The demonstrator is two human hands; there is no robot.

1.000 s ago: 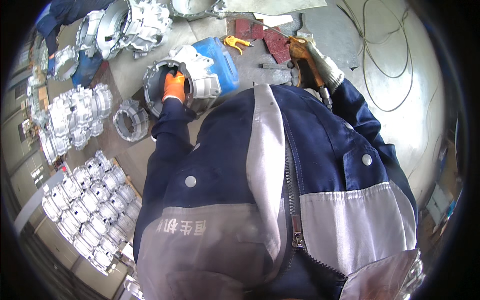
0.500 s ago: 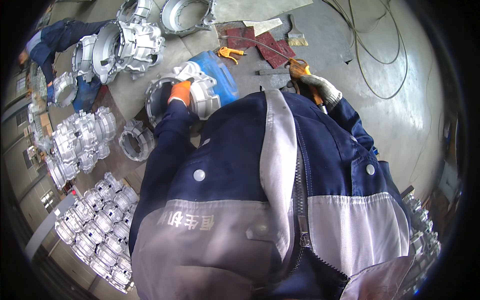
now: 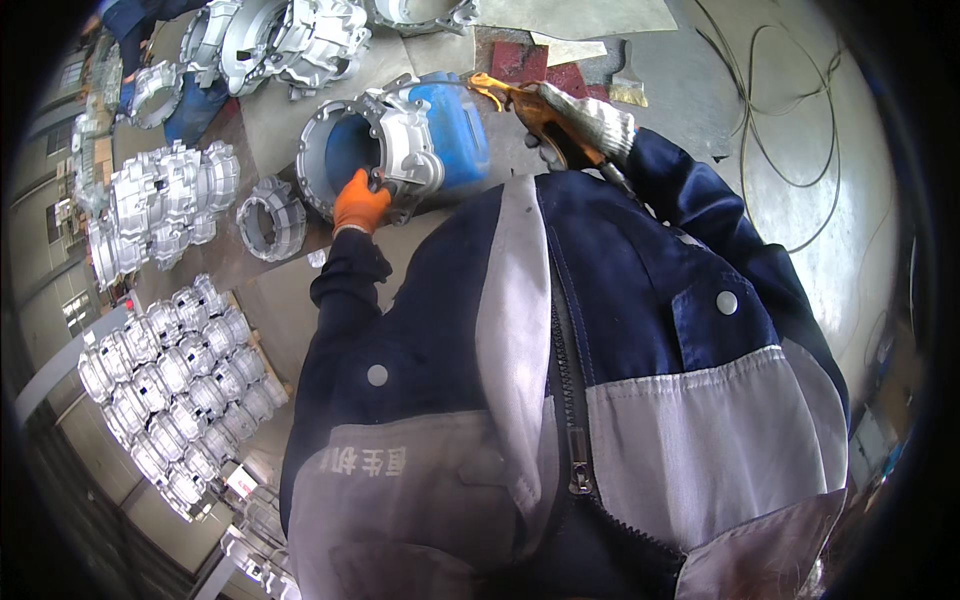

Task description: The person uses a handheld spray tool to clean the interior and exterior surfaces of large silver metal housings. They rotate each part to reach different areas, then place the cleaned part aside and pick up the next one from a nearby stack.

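My left hand [image 3: 361,203], in an orange glove, grips the near rim of a silvery cast-metal housing [image 3: 405,135]. The ring-shaped housing stands with its wide round opening facing left, against a blue plastic drum [image 3: 458,130] on its right. My right hand [image 3: 597,122], white-gloved, is closed round an orange-and-dark hand tool [image 3: 562,130] with a metal rear end; its exact kind is unclear. The tool is close to my chest, right of the drum. A small yellow-orange air blow gun [image 3: 488,84] lies just beyond it, partly overlapped in view.
Dark red pads [image 3: 520,62] and a flat brush [image 3: 628,85] lie on the metal surface ahead. A loose cable [image 3: 745,110] coils at right. More housings [image 3: 165,210] stand at left, with stacked ones [image 3: 185,390] below them. Another person [image 3: 130,35] is at the far left.
My left hand has shifted from inside the housing's opening area to its near rim. My right hand has moved left with the tool, toward the drum. The whole view has shifted slightly.
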